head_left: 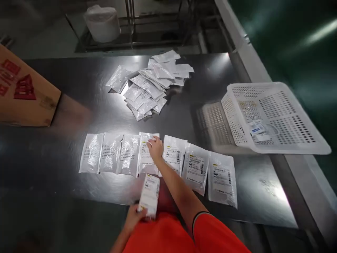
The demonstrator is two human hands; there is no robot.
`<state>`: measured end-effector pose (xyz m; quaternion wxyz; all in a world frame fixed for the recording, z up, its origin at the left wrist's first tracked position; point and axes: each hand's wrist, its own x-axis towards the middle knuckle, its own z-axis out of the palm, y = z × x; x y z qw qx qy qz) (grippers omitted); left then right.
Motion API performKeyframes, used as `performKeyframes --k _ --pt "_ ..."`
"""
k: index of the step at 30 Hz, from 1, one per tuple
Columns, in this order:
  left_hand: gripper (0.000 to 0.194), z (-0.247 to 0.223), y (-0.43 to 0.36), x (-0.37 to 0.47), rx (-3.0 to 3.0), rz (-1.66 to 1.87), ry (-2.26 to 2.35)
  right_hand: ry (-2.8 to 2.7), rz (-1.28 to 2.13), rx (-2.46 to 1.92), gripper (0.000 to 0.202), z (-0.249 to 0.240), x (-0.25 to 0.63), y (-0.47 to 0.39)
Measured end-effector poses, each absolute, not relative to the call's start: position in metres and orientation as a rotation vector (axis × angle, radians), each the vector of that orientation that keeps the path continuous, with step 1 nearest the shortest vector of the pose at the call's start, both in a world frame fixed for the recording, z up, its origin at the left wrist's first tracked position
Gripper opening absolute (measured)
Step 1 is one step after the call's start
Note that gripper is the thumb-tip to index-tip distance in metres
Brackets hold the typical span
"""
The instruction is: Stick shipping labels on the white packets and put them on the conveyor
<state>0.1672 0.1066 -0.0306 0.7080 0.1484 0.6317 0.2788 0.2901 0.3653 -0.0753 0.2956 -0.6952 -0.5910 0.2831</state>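
Note:
Several white plastic packets lie in a row along the front of the metal table. Three at the left, such as one packet (91, 153), show faint printing, while those at the right, such as a labelled packet (222, 178), show barcodes and yellow marks. My right hand (156, 147) rests its fingers on the top of the fourth packet (146, 160), fingertips close together. Low at the centre, my left hand (134, 216) grips the lower end of a stack of labelled packets (150, 196), tilted near the table's front edge. Beyond the row is a loose pile of packets (147, 86).
A white perforated basket (297, 119) with a few small packets inside stands at the right of the metal table (184, 119). A cardboard box (28, 95) with red printing is at the left. Behind the table are a metal rack and a white bag-covered bin (102, 24).

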Motion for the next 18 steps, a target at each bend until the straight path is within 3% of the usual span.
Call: performKeyframes --k 4,6,12,18 --pt "0.044 -0.012 0.076 0.163 0.442 0.542 1.432 -1.89 0.454 -1.96 0.052 -0.085 0.28 0.348" --pt "0.043 -0.001 0.075 0.159 0.518 0.547 1.457 -2.156 0.428 -1.826 0.059 -0.087 0.274 0.333" --pt "0.041 0.012 0.106 0.128 0.706 0.656 1.524 -2.383 0.475 -1.677 0.052 -0.096 0.275 0.312" --pt "0.04 0.03 0.107 0.079 0.833 0.74 1.403 -1.955 0.502 -1.932 0.045 -0.07 0.277 0.282"
